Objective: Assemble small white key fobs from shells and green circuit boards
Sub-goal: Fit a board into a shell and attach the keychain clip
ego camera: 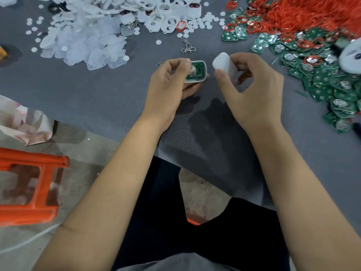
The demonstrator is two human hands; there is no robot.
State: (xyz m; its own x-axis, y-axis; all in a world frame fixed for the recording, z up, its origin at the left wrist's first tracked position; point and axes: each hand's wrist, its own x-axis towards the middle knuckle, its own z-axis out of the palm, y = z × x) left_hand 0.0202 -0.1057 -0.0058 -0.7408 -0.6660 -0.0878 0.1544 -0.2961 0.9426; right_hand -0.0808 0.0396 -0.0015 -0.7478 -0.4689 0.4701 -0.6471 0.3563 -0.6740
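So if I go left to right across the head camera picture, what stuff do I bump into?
Orange stool → pile of clear covers → left hand holding a shell with a green circuit board → white cover pinched by the right hand → heap of green circuit boards.

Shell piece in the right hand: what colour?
Plain white shell piece, pinched by the right hand; head view.

Shells [168, 20] far left, circuit boards [324, 79] right, on mat [97, 90].

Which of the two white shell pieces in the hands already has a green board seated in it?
The shell half held in the left hand: a green circuit board shows inside its rim. The cover pinched in the right hand shows only plain white.
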